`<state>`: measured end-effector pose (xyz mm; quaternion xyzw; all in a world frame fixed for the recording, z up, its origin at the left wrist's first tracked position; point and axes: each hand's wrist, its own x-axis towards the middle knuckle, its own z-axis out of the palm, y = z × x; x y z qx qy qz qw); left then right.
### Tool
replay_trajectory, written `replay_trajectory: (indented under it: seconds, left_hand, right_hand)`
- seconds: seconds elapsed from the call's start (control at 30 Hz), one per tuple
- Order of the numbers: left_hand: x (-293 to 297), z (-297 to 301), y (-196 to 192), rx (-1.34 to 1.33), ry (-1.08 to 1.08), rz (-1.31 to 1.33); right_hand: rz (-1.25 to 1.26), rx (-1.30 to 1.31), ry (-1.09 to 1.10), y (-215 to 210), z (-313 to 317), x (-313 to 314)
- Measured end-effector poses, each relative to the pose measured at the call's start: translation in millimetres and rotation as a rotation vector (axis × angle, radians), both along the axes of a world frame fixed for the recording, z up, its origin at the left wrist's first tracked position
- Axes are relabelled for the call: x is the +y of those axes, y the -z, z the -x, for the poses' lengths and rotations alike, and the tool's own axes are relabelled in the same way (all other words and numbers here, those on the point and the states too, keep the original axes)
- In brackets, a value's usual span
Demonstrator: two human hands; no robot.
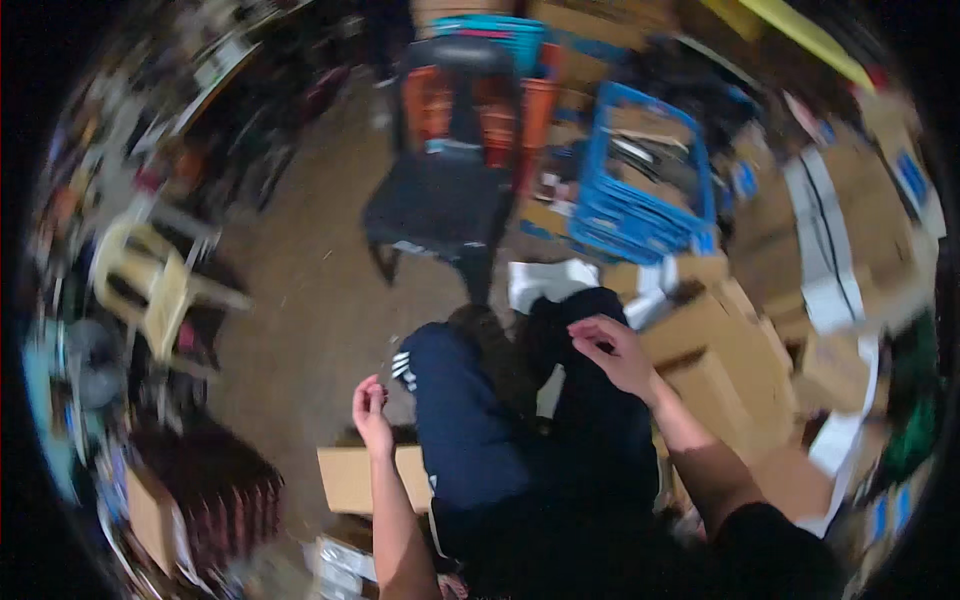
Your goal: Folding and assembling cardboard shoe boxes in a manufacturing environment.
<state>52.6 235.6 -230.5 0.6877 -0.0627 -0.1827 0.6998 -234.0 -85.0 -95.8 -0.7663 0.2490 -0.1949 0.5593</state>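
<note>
My left hand point(372, 412) is raised beside my left knee, its fingers pinched together. A thin, slender thing point(388, 370) sticks up from the fingertips, too blurred to name. Over my right thigh hovers my right hand point(612, 352), with loosely bent fingers and the thumb apart. Nothing shows between them. Dark trousers point(470, 440) with white stripes at one knee cover my legs as I sit. Straight ahead stands a black plastic chair point(440, 205); only small pale bits show on its seat edge.
A blue crate point(640, 225) holding cardboard and other items stands ahead right. Flattened cardboard point(715, 370) spreads along my right. A cream plastic chair point(165, 290) is at the left, and a dark ribbed stack point(230, 500) lies lower left. A cardboard box point(350, 480) sits by my left leg.
</note>
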Motion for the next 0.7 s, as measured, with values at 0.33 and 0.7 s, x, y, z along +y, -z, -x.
replay_trajectory:
  seconds: [0.33,0.7]
  left_hand:
    - [-197.5,79.4,-111.8,-0.261,0.92,-0.072]
    - [-217.4,97.2,-70.3,-0.247,1.047,-0.256]
  right_hand:
    - [0.077,0.069,0.61,29.1,174.1,41.6]
    - [0.699,0.879,0.82,103.1,310.5,56.1]
